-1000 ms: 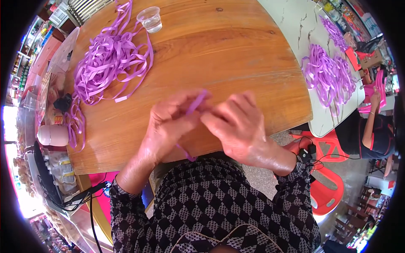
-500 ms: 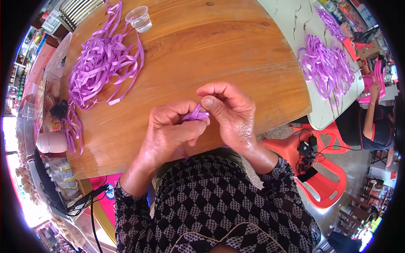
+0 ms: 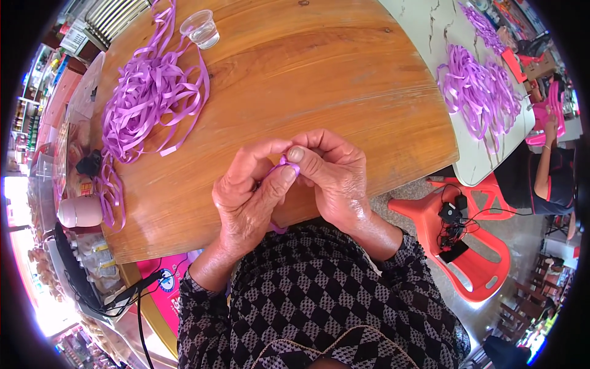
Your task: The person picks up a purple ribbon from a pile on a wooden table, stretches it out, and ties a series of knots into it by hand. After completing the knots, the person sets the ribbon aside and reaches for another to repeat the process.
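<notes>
A short length of purple ribbon (image 3: 284, 165) is folded or looped between my fingertips, above the near edge of the wooden table. My left hand (image 3: 251, 182) pinches it between thumb and forefinger. From the other side my right hand (image 3: 335, 178) meets it, thumb and forefinger closed on the same ribbon. Both hands touch at the fingertips, which hide much of the fold. A loose purple end hangs below them, close to my patterned top. At the far left of the table lies a big tangled heap of purple ribbon (image 3: 147, 101), one strand trailing over the edge.
A clear plastic cup (image 3: 201, 29) stands beyond the heap on the wooden table (image 3: 307, 80). More purple ribbon (image 3: 476, 89) lies on a white marbled table at right. A red stool (image 3: 458, 240) holds black cables. Another person's arm (image 3: 544, 166) shows at far right.
My hands have come together: the right thumb and forefinger, apart from the ribbon before, now close on it beside my left fingers. The purple loop shows less between them.
</notes>
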Demonstrator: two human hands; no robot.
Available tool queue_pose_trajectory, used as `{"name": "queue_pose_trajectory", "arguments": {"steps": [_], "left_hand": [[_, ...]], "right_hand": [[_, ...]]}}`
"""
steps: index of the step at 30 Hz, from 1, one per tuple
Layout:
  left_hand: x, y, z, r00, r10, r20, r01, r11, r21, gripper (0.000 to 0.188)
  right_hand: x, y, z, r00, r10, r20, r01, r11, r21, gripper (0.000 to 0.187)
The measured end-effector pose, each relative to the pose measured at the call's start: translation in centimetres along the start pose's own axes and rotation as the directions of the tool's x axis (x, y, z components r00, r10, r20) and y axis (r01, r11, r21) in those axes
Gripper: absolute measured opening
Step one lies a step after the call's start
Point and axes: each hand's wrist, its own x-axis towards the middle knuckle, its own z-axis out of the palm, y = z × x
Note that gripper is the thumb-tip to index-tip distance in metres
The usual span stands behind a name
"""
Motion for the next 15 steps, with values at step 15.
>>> {"name": "queue_pose_trajectory", "arguments": {"steps": [15], "left_hand": [[0.9, -0.1, -1.6, 0.844, -0.405, 0.352, 0.533, 0.711, -0.459, 0.022]], "right_hand": [[0.1, 0.2, -2.0, 0.979, -0.143, 0.142, 0.196, 0.844, -0.500, 0.028]]}}
